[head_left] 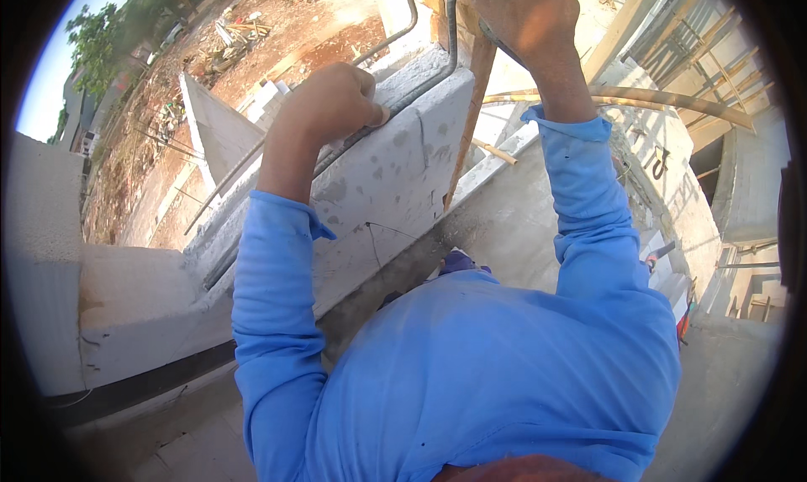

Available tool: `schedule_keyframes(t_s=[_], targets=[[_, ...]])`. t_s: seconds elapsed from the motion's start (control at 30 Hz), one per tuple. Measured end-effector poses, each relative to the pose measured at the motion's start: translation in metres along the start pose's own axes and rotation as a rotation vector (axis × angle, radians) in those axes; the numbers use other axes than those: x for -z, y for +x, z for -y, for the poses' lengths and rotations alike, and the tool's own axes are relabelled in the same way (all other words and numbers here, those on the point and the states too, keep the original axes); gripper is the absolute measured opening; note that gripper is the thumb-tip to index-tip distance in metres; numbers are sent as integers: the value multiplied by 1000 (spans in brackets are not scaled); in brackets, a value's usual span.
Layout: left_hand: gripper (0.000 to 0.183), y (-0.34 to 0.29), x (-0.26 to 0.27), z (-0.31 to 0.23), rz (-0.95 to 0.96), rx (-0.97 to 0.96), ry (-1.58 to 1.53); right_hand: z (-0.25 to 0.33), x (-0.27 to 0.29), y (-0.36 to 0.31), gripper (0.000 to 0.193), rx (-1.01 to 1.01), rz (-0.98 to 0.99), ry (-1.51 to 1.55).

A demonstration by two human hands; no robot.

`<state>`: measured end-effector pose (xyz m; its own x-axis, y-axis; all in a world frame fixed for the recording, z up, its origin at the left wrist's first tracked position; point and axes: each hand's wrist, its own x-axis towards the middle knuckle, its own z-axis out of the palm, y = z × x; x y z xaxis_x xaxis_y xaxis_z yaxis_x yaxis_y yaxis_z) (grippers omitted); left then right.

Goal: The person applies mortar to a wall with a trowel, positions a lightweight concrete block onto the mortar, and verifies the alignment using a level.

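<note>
A bent steel rod [433, 80] lies along the top of a low white wall [395, 179] and turns upward at the wall's far end. My left hand [332, 104] is closed over this rod, with the thumb pressed against it. Higher up, beside the rod's raised end, my right hand [534, 15] is closed in a fist by a wooden post [477, 91]. A dark bar-like edge shows under that fist, but what the fingers hold is mostly hidden. A second bent rod [391, 36] runs along the wall's outer side.
A curved bamboo pole [664, 100] crosses on the right. Wooden planks [626, 28] and poles lean at the upper right. Beyond the wall lies reddish ground [328, 15] with rubble and a pale slab [214, 129]. A thin wire [374, 242] sticks out of the wall's near face.
</note>
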<state>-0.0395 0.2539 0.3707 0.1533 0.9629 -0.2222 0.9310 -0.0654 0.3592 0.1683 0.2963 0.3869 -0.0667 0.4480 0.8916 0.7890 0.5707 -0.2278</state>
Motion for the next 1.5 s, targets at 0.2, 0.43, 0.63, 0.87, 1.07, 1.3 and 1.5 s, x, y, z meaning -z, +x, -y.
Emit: schedule_keyframes(t_s=[0.2,0.43,0.63,0.87,1.07,1.3,1.5], targets=[[20,3,-3,-4,59,6,134,-6,-14,-17,10,98,-82,-70],[27,8,-21,26,-379,-530,357,-8,-20,-8,8,294,-229,-11],[29,-72,34,22,-614,-172,-127,-12,-12,-12,3,140,-53,-112],[30,-93,-80,28,-839,-262,372,3,-20,-18,5,218,-154,-12],[32,-79,-95,21,-938,-236,331,-21,-22,-13,43,-205,181,-155],[26,-111,-85,47,-1105,-226,201,-18,-17,-7,34,-209,186,-187],[33,-138,-99,73,-1089,-97,342,-25,-24,-17,29,28,41,-159]])
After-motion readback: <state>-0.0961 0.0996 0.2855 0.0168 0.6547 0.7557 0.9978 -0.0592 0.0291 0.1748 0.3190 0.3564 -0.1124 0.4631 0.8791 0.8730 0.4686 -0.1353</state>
